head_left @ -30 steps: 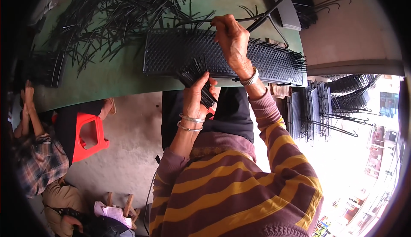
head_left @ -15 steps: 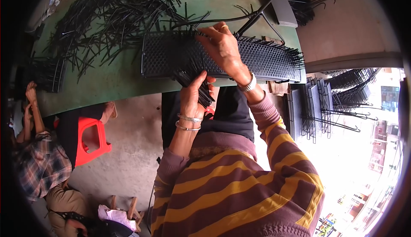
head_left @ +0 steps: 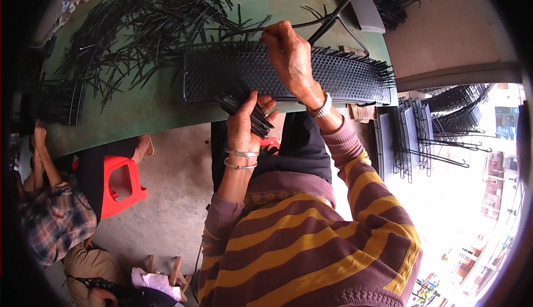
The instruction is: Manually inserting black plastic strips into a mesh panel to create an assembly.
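Note:
A long black perforated metal panel [head_left: 233,65] lies along the near edge of the green table, with short black strips sticking up in a row along its far edge, mostly on the right. My left hand [head_left: 244,121] is closed around a bundle of thin black strips [head_left: 260,122] just in front of the panel's near edge. Over the panel's far edge, my right hand [head_left: 290,54] has its fingers pinched together. Whatever sits between those fingertips is hidden by the hand.
A large heap of loose black strips [head_left: 139,24] covers the far left of the green table [head_left: 161,107]. Black bent rods [head_left: 333,18] rise behind the panel. Hooked black racks [head_left: 408,135] stand at right. Another person's hand [head_left: 40,137] is at the left, near a red stool [head_left: 136,187].
My right hand has moved slightly up and its fingers have drawn together at the panel's far edge. My left hand, with its bundle, has shifted a little to the left.

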A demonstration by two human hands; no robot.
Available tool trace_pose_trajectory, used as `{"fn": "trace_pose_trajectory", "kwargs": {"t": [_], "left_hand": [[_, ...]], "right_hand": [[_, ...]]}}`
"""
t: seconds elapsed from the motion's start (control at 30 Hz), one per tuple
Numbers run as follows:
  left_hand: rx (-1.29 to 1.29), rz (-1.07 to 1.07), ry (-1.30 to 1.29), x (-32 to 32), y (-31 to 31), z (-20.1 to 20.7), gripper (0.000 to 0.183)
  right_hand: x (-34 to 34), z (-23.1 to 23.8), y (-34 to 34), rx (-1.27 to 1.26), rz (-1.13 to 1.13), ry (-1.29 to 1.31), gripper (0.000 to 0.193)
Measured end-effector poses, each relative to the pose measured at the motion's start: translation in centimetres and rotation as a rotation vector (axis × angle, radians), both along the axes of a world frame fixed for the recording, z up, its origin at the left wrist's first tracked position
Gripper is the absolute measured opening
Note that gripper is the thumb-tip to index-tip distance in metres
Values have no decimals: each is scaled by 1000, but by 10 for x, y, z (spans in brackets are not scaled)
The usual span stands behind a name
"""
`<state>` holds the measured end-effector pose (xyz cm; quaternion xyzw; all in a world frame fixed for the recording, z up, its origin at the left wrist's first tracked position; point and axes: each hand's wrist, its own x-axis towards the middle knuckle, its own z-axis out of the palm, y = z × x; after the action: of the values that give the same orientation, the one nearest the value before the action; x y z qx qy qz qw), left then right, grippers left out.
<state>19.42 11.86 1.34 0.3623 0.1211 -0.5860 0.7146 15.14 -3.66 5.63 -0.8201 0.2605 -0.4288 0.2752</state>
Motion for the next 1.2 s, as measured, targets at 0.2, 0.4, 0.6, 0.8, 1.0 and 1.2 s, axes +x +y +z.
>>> {"fn": "trace_pose_trajectory", "kwargs": {"t": [0.2,0.4,0.6,0.8,1.0,1.2], "left_hand": [[22,3,-57,0,7,5,16],[-19,70,-79,-14,-1,10,16],[-9,80,-38,-12,-1,7,13],[-30,99,-57,-13,-1,11,15],[13,109,8,-10,1,10,12],[12,80,72,-8,3,16,16]], "right_hand": [[25,-14,2,-141,12,-28,7],[22,9,-2,-154,76,78,7],[24,13,-1,-27,265,177,8],[25,-1,-5,-294,103,244,9],[31,-4,1,-266,-75,363,9],[9,-3,7,-91,6,313,17]]}}
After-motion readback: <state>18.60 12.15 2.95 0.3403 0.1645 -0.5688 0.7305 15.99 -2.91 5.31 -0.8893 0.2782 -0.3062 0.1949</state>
